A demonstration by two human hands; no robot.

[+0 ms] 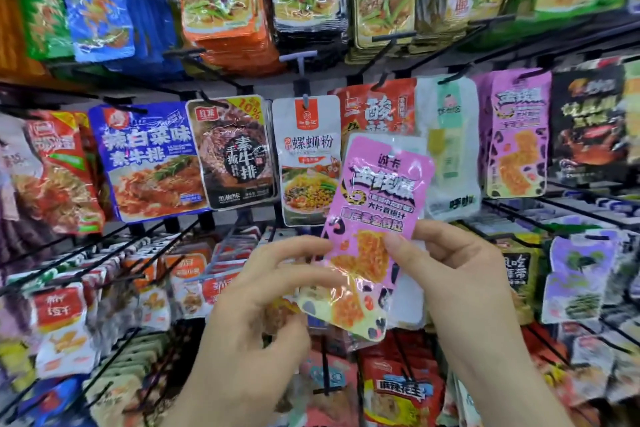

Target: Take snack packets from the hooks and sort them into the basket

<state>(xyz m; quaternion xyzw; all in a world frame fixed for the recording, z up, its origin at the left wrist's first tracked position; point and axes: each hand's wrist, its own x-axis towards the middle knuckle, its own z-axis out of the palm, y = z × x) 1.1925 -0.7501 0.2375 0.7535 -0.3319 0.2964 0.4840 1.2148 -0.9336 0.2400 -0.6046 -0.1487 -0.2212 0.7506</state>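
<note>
Both hands held one pink packet [377,204] up in front of the snack rack.
Left hand [256,305] pinched the packet's lower left edge, thumb and curled fingertips closed on the foil. Right hand [460,274] was clamped on its right side, thumb pressed on the front, the other fingers hidden behind. The packet was off the hooks [384,78], in mid-air between the hands, tilted with its top leaning right and its pale yellow bottom end bent toward the camera. It overlapped a white packet [306,163] and a red packet [377,107] hanging behind. Matching pink packets [516,135] hung on a hook to the upper right; a blue packet [149,159] and a black packet [235,152] hung to the left. Lower rows were too blurred to tell apart.
</note>
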